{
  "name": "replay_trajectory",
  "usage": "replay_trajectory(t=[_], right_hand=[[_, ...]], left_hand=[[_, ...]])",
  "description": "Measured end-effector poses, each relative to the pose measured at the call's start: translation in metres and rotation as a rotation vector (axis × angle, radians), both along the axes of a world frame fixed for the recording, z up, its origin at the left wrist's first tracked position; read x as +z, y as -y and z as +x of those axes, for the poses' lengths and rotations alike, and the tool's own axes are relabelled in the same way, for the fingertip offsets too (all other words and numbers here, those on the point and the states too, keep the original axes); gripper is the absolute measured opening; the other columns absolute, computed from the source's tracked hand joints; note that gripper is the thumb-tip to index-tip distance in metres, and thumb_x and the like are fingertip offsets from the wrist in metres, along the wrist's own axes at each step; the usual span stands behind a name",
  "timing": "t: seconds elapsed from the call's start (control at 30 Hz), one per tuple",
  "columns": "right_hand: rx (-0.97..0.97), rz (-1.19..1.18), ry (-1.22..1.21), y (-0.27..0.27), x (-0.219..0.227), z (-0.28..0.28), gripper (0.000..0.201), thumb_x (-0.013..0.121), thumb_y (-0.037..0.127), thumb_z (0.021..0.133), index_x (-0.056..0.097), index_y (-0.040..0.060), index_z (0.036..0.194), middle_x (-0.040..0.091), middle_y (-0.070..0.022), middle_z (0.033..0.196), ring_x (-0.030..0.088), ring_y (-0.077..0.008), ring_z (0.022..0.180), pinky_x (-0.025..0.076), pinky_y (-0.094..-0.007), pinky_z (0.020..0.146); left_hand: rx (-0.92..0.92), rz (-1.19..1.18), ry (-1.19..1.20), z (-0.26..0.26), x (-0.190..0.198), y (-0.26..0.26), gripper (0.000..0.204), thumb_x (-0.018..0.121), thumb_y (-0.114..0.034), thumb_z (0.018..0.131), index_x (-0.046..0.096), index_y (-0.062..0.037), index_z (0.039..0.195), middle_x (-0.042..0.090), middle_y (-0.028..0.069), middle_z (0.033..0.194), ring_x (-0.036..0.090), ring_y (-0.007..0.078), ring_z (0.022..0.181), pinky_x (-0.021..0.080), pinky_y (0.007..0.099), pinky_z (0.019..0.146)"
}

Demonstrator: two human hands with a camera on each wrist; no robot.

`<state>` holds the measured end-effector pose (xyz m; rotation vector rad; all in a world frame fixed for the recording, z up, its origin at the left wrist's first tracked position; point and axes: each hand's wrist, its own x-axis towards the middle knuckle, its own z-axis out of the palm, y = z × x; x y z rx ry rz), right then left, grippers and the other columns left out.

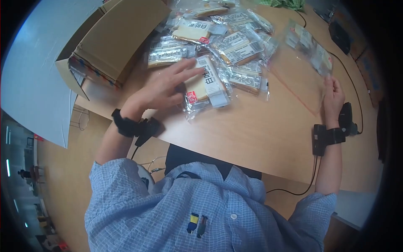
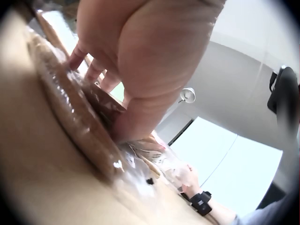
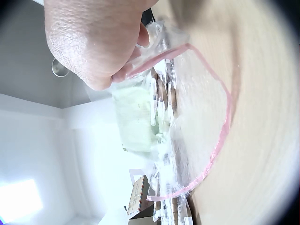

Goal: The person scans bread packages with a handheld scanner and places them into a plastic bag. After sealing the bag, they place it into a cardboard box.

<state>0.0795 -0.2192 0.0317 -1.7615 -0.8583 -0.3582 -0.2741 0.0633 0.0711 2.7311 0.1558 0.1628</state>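
Closest to my head camera is the person's blue checked shirt, with the bare edge of the wooden table just past it. From where I sit, I see a black strap on each wrist, and beyond the straps the two hands are well apart. The left hand is spread, fingers loosely extended over the near left part of a wrapped bread packet that lies flat on the table; my left wrist view puts the thumb against the packet's edge, though I can't tell how hard it presses. The right hand, off to the right, has its fingers curled and pinches the pink rim of a clear plastic bag, which stretches away from it across the table. Bread packets show through the film at the far end. Farther on, a heap of similar packets lies between the bag and a cardboard box at the left. Past the heap, at the far side, sits a green cloth.
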Motion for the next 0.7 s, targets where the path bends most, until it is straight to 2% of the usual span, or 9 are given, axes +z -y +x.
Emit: replay_trajectory(t=[0.1,0.13,0.23,0.3,0.37,0.47,0.57,0.63,0.7], right_hand=[[-0.017,-0.066,0.003,0.005,0.005,-0.001,0.024,0.054,0.023,0.09,0.06,0.0002,0.09,0.055,0.0021,0.072,0.046,-0.0035,0.066,0.038,-0.0181,0.06],[-0.02,-0.052,0.014,0.004,0.005,-0.001,0.023,0.055,0.022,0.089,0.06,0.0002,0.089,0.056,0.0015,0.073,0.047,-0.0043,0.067,0.039,-0.0191,0.06],[-0.017,0.003,-0.012,-0.003,0.002,-0.001,0.021,0.056,0.021,0.088,0.06,-0.0001,0.088,0.057,-0.0006,0.073,0.049,-0.0067,0.067,0.041,-0.0221,0.061],[-0.044,0.031,0.001,-0.003,0.001,-0.001,0.02,0.057,0.02,0.087,0.059,-0.0002,0.086,0.057,-0.002,0.074,0.051,-0.0084,0.068,0.042,-0.0241,0.061],[-0.06,0.03,0.073,-0.002,0.004,-0.003,0.019,0.057,0.018,0.085,0.059,-0.0005,0.084,0.057,-0.0068,0.072,0.053,-0.0136,0.065,0.042,-0.0266,0.059],[-0.066,0.031,0.105,-0.004,0.008,-0.006,0.019,0.057,0.018,0.084,0.059,0.0002,0.079,0.054,-0.0104,0.069,0.054,-0.0219,0.061,0.041,-0.0284,0.056],[-0.055,0.074,0.152,-0.003,0.005,-0.004,0.02,0.058,0.02,0.084,0.06,0.0011,0.077,0.054,-0.0106,0.069,0.053,-0.0248,0.059,0.041,-0.0296,0.055],[-0.079,0.061,0.18,-0.001,0.008,-0.005,0.02,0.058,0.02,0.084,0.06,0.0012,0.077,0.054,-0.0103,0.069,0.054,-0.0241,0.059,0.042,-0.0308,0.055],[-0.075,0.068,0.191,-0.001,0.007,-0.004,0.02,0.057,0.02,0.084,0.06,0.0017,0.077,0.055,-0.0105,0.07,0.054,-0.0248,0.059,0.042,-0.0314,0.055]], left_hand=[[0.047,0.158,-0.064,0.02,0.006,0.003,0.077,0.065,0.002,0.064,0.039,-0.0219,0.133,0.029,0.0116,0.14,0.032,0.0323,0.126,0.032,0.0406,0.104],[0.055,0.242,-0.045,0.024,0.006,0.004,0.074,0.065,0.001,0.066,0.041,-0.0221,0.132,0.033,0.012,0.137,0.038,0.0318,0.119,0.036,0.0404,0.1],[0.056,0.283,0.193,0.03,0.006,-0.001,0.059,0.061,-0.005,0.073,0.043,-0.016,0.128,0.04,0.0089,0.127,0.042,0.025,0.11,0.037,0.0353,0.093],[0.12,0.07,0.426,0.031,0.017,0.005,0.05,0.058,-0.009,0.077,0.045,-0.012,0.125,0.044,0.0068,0.12,0.044,0.0204,0.104,0.038,0.0319,0.089],[0.185,-0.333,0.515,0.034,0.036,0.026,0.043,0.056,-0.013,0.081,0.046,-0.008,0.123,0.048,0.0047,0.113,0.046,0.0158,0.098,0.039,0.0285,0.084],[0.143,-0.939,0.279,0.051,0.052,0.064,0.035,0.051,-0.019,0.088,0.048,-0.0019,0.119,0.055,0.0015,0.102,0.05,0.009,0.09,0.041,0.0234,0.077],[0.136,-1.275,-0.116,0.099,0.027,0.102,0.038,0.05,-0.024,0.09,0.048,0.0007,0.119,0.057,0.0004,0.101,0.053,0.0068,0.086,0.042,0.0203,0.075],[0.133,-1.507,-0.259,0.135,0.02,0.124,0.036,0.045,-0.024,0.092,0.048,0.0015,0.117,0.058,0.0061,0.102,0.058,0.0152,0.09,0.05,0.0282,0.076],[0.167,-1.552,-0.332,0.17,0.01,0.125,0.03,0.041,-0.022,0.093,0.049,0.0006,0.111,0.058,0.0099,0.103,0.059,0.0184,0.091,0.052,0.0347,0.075]])
